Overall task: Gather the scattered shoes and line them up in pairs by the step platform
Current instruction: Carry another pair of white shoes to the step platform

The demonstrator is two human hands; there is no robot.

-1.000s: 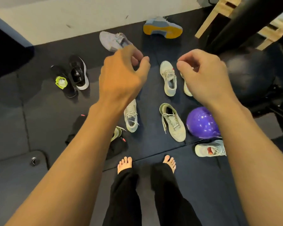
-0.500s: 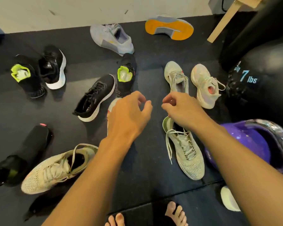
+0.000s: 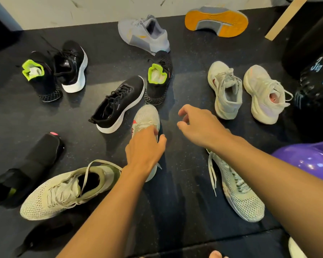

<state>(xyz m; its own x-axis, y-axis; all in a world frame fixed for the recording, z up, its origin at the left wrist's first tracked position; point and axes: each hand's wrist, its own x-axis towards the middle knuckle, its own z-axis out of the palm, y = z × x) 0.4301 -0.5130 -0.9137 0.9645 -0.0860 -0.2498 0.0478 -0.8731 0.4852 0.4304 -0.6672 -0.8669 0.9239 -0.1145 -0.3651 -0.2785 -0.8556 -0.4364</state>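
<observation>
The left hand (image 3: 144,148) lies over the pale mesh shoe (image 3: 146,116), which sits in the middle of the floor (image 3: 177,194) with its toe toward 12 o'clock. The fingers curl over the laces and the thumb is at the opposite side, so the hand grasps the shoe at the midfoot. The right hand (image 3: 196,125) hovers at 3 o'clock from it, fingers loosely bent, holding nothing. I judge this shoe to be light, with a soft upper that gives under pressure and a stiffer sole. The midfoot or the heel collar is a good place to hold. The first olive shoe (image 3: 63,190) lies at 7 o'clock and the second olive shoe (image 3: 239,194) at 4 o'clock. Their loose laces may drag.
</observation>
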